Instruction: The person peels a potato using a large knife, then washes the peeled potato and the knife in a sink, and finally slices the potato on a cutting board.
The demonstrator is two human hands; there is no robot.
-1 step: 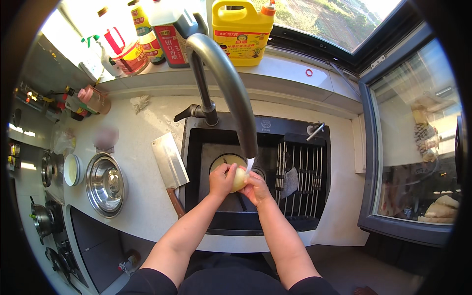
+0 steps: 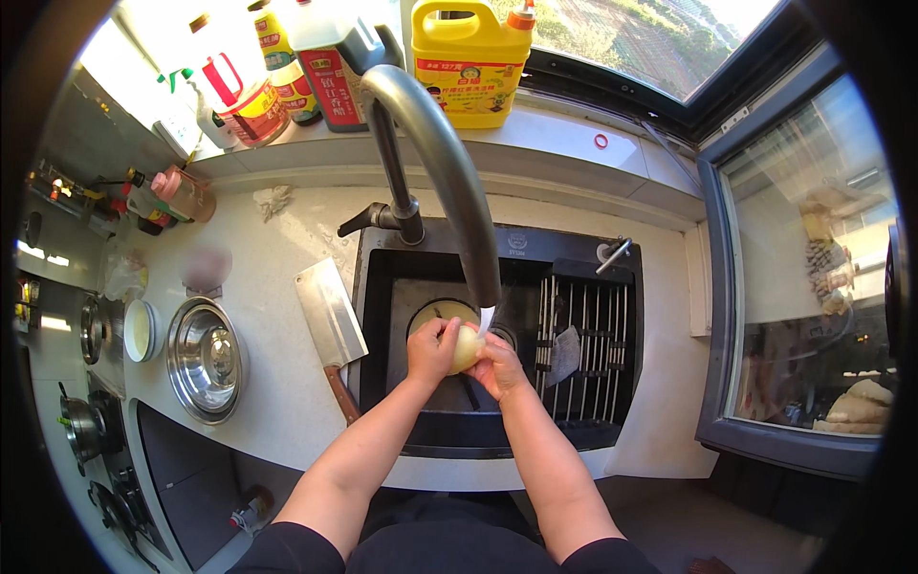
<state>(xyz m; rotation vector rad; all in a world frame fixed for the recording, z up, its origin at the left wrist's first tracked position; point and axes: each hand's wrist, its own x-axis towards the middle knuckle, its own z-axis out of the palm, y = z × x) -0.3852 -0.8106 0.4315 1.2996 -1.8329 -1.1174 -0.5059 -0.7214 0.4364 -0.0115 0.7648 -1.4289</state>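
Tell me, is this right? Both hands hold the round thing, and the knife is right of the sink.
Wrong side: the head view shows the knife left of the sink. The left hand and right hand hold the round thing.

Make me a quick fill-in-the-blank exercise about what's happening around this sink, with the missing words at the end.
1. The left hand and right hand hold a pale round item at a running stream of ____ from the faucet.
2. The cleaver lies on the counter to the ____ of the sink.
3. The cleaver's handle is ____ in colour.
4. The jug farthest right on the windowsill is mostly ____.

Missing words: water; left; brown; yellow.
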